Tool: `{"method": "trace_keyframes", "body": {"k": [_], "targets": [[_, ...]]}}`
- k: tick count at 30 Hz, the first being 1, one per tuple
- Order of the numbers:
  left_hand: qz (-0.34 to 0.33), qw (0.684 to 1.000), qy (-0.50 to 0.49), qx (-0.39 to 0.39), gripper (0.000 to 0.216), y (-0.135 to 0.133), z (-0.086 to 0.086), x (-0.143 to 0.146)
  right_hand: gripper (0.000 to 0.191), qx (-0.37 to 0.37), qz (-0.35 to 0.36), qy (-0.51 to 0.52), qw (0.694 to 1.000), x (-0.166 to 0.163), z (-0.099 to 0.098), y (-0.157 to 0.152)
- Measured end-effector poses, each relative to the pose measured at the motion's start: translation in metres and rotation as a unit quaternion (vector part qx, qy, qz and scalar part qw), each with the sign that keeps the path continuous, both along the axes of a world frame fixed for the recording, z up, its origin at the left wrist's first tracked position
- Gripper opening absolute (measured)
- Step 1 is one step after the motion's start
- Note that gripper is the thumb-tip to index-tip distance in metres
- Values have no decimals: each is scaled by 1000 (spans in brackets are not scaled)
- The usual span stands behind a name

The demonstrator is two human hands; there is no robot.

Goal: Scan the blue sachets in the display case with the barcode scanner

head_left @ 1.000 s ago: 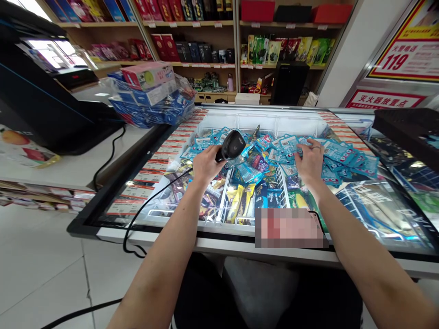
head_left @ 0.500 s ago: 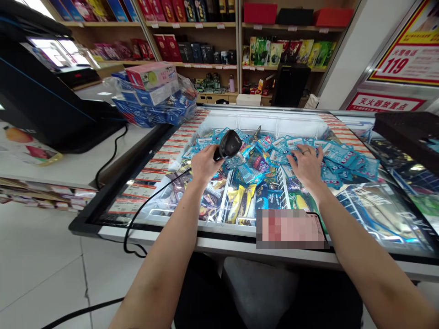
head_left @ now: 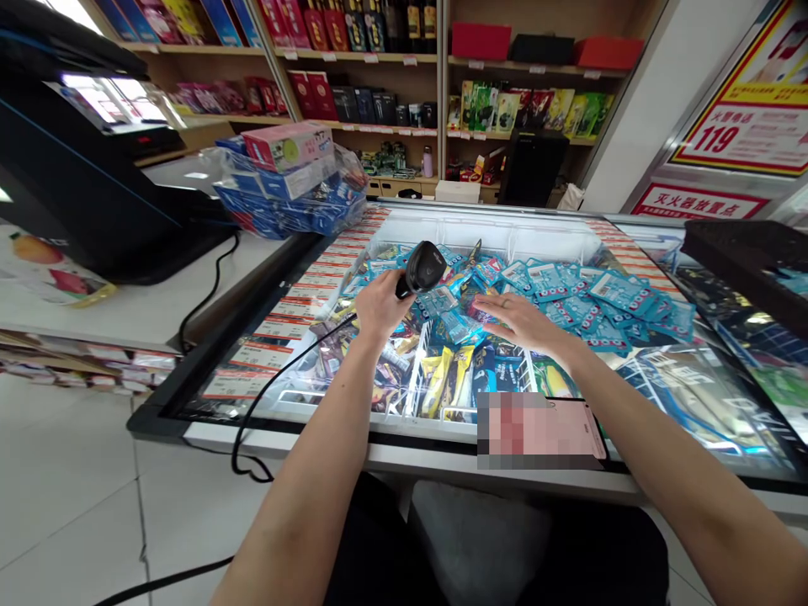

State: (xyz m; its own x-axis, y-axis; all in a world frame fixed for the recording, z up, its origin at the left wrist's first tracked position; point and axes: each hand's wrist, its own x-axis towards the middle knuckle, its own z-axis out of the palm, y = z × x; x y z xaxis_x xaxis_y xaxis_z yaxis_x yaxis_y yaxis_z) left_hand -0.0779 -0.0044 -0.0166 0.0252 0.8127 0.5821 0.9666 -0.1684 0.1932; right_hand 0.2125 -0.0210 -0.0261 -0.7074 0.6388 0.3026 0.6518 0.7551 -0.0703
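Shop interior, stocked shelves (head_left: 379,84) behind. A chest freezer (head_left: 404,450) carries a spread of blue packets (head_left: 606,295), lying mostly rightward of both hands. The left hand (head_left: 379,307) is clamped round a corded scanner (head_left: 426,265), its head tilted down over the packets. The right hand (head_left: 527,324), nearer the spread, lies flat with fingers apart, pointing toward the scanner.

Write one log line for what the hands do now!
left hand: grips scanner | right hand: open, above blue packets | below: freezer
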Motion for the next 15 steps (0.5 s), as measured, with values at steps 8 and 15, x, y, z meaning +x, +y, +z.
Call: {"method": "trace_keyframes", "body": {"k": [8, 15], "targets": [[-14, 1000, -9, -10, 34, 0, 2, -5, 52, 11, 21, -81, 996, -25, 7, 7], [-40, 999, 2, -19, 34, -2, 1, -8, 40, 28, 22, -64, 997, 1, 7, 7]]}}
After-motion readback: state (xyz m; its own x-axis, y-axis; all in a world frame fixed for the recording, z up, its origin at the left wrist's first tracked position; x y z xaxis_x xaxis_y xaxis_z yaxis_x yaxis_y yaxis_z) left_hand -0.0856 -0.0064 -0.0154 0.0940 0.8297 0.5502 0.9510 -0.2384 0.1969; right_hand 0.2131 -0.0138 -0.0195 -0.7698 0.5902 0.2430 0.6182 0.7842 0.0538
